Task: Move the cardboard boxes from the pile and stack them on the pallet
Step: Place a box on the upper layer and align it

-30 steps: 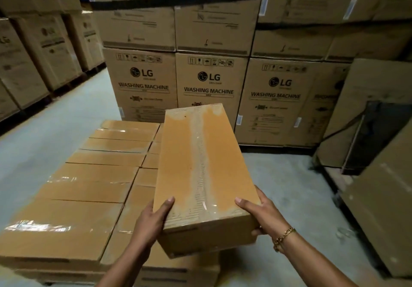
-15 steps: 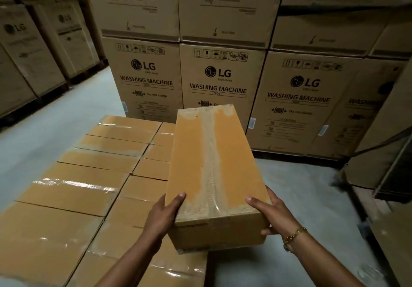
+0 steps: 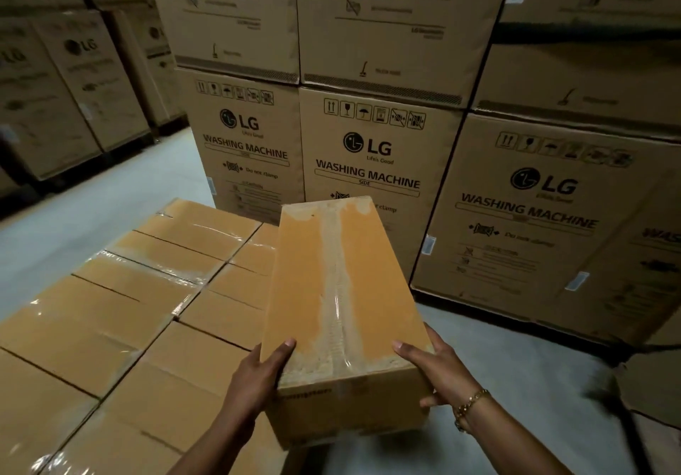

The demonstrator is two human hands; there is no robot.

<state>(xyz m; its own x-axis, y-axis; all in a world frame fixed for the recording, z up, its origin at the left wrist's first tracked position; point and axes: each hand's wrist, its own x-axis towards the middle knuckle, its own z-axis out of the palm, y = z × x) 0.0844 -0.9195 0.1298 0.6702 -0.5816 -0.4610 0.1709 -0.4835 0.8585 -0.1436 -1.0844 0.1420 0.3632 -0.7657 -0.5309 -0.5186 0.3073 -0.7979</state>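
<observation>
I grip the long taped tan cardboard box point(image 3: 342, 312) at its near end, left hand point(image 3: 263, 373) and right hand point(image 3: 438, 367) clamping opposite sides, steadying it beside the stacked boxes' point(image 3: 121, 312) right edge.

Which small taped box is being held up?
The box gripped at its near end by the left hand and right hand; the others lie packed in the stack.

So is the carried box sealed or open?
Sealed: clear tape runs along the top seam of the cardboard box, and the flaps lie flat.
</observation>
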